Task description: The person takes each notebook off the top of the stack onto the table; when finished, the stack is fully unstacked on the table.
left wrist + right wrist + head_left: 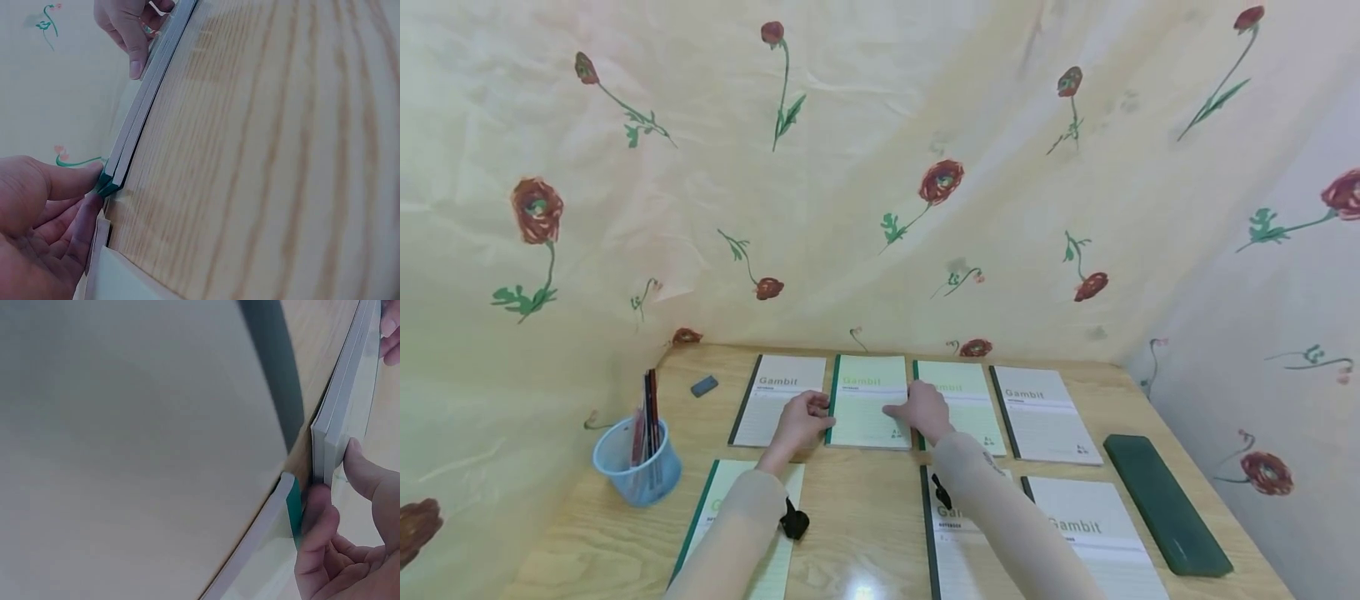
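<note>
Two stacked green-spined notebooks, the upper one with a pale green cover (863,404), lie in the back row on the table. At their spine side, my left hand (797,423) pinches the edge between thumb and fingers; both green spines (107,181) show in the left wrist view. The opposite edge is held by my right hand (927,410), its thumb on the cover. Fingers of that hand (347,544) bend against the stacked page edges (324,440) in the right wrist view. Another green-spined notebook (973,408) sits just under the right hand.
White dark-spined notebooks (782,375) (1045,412) flank the back row. More notebooks (786,508) (1101,542) lie in front, partly under my forearms. A blue pen cup (640,475) and an eraser (704,386) stand left; a dark green case (1168,504) lies right.
</note>
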The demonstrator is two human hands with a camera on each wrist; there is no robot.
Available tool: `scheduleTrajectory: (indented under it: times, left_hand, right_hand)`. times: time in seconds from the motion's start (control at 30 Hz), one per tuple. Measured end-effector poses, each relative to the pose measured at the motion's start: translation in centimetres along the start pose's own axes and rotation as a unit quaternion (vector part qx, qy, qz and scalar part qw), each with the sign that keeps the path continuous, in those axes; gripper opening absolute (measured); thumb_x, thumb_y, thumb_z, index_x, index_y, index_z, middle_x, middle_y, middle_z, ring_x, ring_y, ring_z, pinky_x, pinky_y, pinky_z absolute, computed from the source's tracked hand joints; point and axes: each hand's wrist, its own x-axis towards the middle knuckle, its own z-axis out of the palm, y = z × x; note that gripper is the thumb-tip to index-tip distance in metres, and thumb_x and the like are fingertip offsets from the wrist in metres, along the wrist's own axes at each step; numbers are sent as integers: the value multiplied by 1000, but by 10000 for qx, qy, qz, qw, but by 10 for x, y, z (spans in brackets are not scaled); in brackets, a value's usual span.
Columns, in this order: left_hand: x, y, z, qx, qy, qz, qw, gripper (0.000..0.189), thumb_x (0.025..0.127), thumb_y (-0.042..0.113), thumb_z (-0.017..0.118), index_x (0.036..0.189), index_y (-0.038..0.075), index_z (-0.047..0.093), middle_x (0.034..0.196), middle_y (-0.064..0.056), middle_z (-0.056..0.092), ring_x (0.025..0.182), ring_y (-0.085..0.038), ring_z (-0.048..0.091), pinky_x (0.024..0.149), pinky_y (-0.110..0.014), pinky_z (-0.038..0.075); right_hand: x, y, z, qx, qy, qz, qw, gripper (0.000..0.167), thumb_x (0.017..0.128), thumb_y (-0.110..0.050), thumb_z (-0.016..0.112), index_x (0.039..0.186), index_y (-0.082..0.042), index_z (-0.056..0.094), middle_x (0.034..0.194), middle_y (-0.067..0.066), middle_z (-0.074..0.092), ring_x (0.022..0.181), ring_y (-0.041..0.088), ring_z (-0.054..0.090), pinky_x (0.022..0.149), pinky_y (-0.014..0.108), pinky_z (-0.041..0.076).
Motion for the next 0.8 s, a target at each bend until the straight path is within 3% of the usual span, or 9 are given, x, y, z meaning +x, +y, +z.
scheduleTrajectory:
  times: [0.23, 0.5, 0.8]
  left_hand:
    - [-3, -1, 2, 18, 29, 125, 9999, 39, 85, 1, 75, 121, -3, 62, 111, -11, 67, 93, -21, 63, 84, -38, 53]
    - [-2, -1, 2, 62, 43, 213, 9997, 38, 85, -4, 74, 121, -5, 61, 110, -12, 66, 93, -21, 63, 83, -37, 54]
    - [-3, 0, 2, 70, 109, 133, 9998, 37, 85, -4, 73, 121, -3, 62, 110, -11, 66, 92, -21, 62, 81, -36, 55]
  right_hand:
    - [0, 4, 2, 73, 170, -106, 9998, 39, 80, -32, 85, 91, -3, 61, 77, 7, 59, 62, 20, 51, 51, 31, 40]
    - [1, 18, -5, 263, 238, -131, 9993, 46, 79, -34, 85, 102, -1, 63, 87, 8, 62, 73, 23, 55, 61, 34, 45]
    - [5, 33, -12, 759, 91, -230, 9968, 54, 87, -30, 77, 122, 4, 53, 116, 21, 61, 101, 34, 60, 84, 46, 52]
